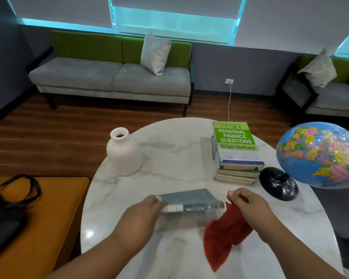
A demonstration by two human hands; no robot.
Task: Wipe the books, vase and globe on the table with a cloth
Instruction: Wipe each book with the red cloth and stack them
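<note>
The person's left hand (143,210) grips a grey paperback book (189,200), steadying it; the right hand (248,206) clutches a red cloth (222,236) for wiping.

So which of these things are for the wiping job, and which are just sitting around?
For the job: red cloth in the right hand, grey book in the left hand, stack of books, white vase, globe.
Just lying about: black bag on the orange bench, grey sofa, pillow.
</note>
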